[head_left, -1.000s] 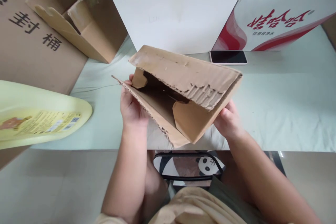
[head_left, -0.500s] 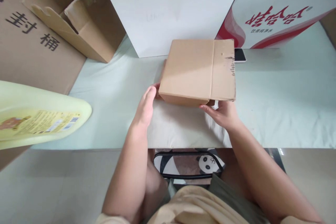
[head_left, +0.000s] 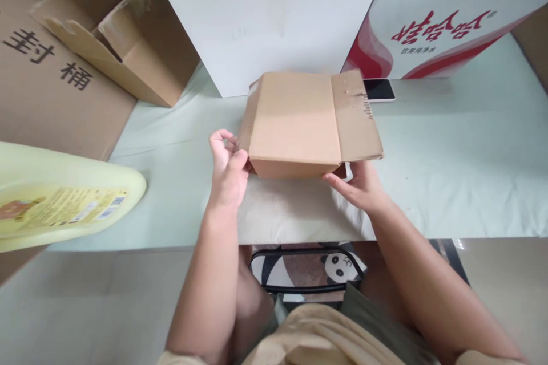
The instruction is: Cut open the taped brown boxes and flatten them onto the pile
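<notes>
In the head view a small brown cardboard box (head_left: 293,117) is held at a tilt above the cloth-covered table, its flap on the right sticking outward with a torn, ragged edge. My left hand (head_left: 229,177) grips the box's near left corner, thumb in front and fingers partly curled by the left side. At the near right corner my right hand (head_left: 359,185) holds the box from below, its thumb along the lower edge. The fingers of that hand are mostly hidden under the flap. Just beyond the box's right side lies a phone (head_left: 381,90).
A tall white box (head_left: 274,23) stands directly behind, beside a white and red printed carton (head_left: 428,40). On the left are an open cardboard carton (head_left: 145,63), a larger printed carton (head_left: 38,80) and a yellow bottle (head_left: 72,194). The table's front edge (head_left: 299,238) runs close to me.
The box has tipped and shifted slightly left, its left side now showing and its right flap angled outward. My left hand has turned, fingers now lifted beside the corner. More of the phone shows.
</notes>
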Demonstrator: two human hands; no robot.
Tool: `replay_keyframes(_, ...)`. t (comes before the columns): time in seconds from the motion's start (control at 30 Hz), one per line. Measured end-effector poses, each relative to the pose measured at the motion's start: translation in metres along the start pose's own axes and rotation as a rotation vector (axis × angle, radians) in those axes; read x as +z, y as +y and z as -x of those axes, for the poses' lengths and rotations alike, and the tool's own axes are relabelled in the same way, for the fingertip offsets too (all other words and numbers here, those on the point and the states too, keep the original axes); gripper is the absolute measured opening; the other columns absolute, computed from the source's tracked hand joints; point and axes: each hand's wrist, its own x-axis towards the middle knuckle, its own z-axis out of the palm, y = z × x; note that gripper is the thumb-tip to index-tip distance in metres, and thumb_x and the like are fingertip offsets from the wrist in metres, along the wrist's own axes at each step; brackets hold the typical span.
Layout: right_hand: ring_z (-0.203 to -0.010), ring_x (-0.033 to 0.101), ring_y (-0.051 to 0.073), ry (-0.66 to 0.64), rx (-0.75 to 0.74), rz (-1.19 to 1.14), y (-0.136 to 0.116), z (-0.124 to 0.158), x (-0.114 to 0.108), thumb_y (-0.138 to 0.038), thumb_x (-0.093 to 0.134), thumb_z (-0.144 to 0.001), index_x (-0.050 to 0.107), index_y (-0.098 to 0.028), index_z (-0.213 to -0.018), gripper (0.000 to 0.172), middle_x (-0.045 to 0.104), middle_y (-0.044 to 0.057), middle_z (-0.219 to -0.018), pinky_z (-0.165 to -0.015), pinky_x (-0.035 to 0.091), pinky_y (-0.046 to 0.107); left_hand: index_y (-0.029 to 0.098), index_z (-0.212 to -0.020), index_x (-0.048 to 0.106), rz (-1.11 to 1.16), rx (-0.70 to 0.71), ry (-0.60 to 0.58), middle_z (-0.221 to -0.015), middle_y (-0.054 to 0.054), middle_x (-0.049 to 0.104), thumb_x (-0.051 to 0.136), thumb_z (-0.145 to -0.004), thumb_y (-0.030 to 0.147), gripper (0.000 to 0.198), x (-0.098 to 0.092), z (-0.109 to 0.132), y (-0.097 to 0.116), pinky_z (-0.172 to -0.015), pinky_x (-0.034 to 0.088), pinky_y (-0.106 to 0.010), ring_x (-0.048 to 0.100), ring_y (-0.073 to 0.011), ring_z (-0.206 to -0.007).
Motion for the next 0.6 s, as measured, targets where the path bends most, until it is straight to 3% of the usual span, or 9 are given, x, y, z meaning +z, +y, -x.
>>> replay_keyframes(0.13, -0.068, 0.058, 0.016, 0.188, 0.048, -0.023, 0.006, -0.002, 0.003, -0.053, 0.085, -0.078, 0.058, -0.024, -0.104, 0.047, 0.064, 0.002, -0.088, -0.057, 0.05, 0.029, 0.037, -0.114, 0.046, -0.026, 0.077, 0.032, -0.114, -0.001, 0.051, 0.087, -0.071, 0.065, 0.066, 0.0, 0.002, 0.001, -0.092, 0.052, -0.041, 0.06, -0.0236, -0.103)
replay_keyframes(0.27, -0.067, 0.057, 0.015, 0.213, 0.057, -0.101, 0.003, -0.003, 0.004, -0.05, 0.083, -0.081, 0.058, -0.024, -0.111, 0.046, 0.065, 0.003, -0.093, -0.055, 0.048, 0.027, 0.042, -0.124, 0.051, 0.0, 0.106, -0.039, -0.127, -0.003, 0.056, 0.083, -0.073, 0.066, 0.064, 0.004, 0.007, 0.006, -0.098, 0.051, -0.045, 0.063, -0.0287, -0.113)
replay_keyframes(0.47, -0.073, 0.064, 0.019, 0.263, 0.016, -0.309, -0.007, -0.003, -0.007, -0.073, 0.068, -0.088, 0.066, -0.023, -0.095, 0.05, 0.066, 0.002, -0.083, -0.067, 0.053, 0.032, 0.041, -0.127, 0.058, -0.003, 0.19, 0.03, -0.117, -0.004, 0.066, 0.074, -0.082, 0.062, 0.053, 0.01, 0.008, 0.011, -0.104, 0.053, -0.048, 0.066, -0.0312, -0.12)
replay_keyframes(0.6, -0.074, 0.066, 0.019, 0.265, 0.07, -0.34, -0.009, -0.004, -0.012, -0.071, 0.063, -0.093, 0.068, -0.023, -0.086, 0.049, 0.066, 0.001, -0.077, -0.068, 0.052, 0.031, 0.035, -0.128, 0.061, -0.073, 0.098, 0.138, -0.11, -0.005, 0.073, 0.077, -0.083, 0.061, 0.055, 0.006, 0.005, 0.012, -0.1, 0.058, -0.049, 0.071, -0.0317, -0.116)
